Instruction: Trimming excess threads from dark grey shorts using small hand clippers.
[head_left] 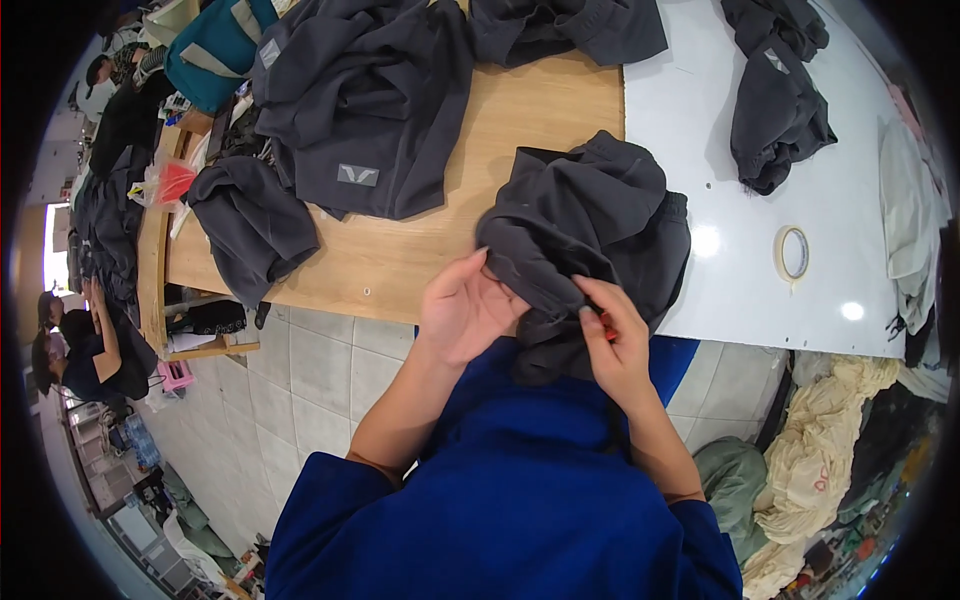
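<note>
A dark grey garment (585,205) lies bunched at the table's front edge, part of it hanging over toward my lap. My left hand (468,308) has its palm turned up, thumb against the fabric's edge and fingers partly hidden beneath a fold. On the other side of that fold, my right hand (617,338) pinches the cloth between thumb and fingers. Something small and red (609,326) shows at the right palm; most of it is covered, so its kind cannot be told.
More dark grey garments (360,110) lie on the wooden tabletop (535,105). To the right, a white table surface (720,270) bears a roll of tape (792,253) and another dark garment (775,120). Cream cloth (815,460) is heaped below. People (95,345) sit at far left.
</note>
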